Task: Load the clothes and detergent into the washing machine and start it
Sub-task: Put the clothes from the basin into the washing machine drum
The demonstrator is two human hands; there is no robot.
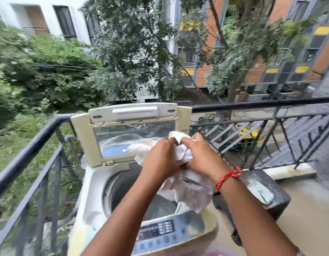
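A bunched white cloth point(184, 180) hung above the open drum point(134, 193) of the top-loading washing machine point(89, 191), nearer the drum's right rim than its middle. Both hands held it from above: the left hand point(160, 159) had its grip closed on the upper folds, and the right hand point(200, 156), a red thread band point(227, 177) at its wrist, was clenched on the same bundle, the two hands touching. The rest of the cloth drooped toward the tub. The lid point(132, 130) stood raised at the machine's back edge, against the balcony railing point(261, 104). The control panel point(160, 231) lay along the front edge, untouched.

This looked like the loading step, one garment on its way in. No detergent could be made out anywhere. The next move would likely call for lowering the bundle over the middle of the drum and letting go with both hands, so no fold caught on the rim. A dark woven stand point(267, 189) stood just right of the machine.
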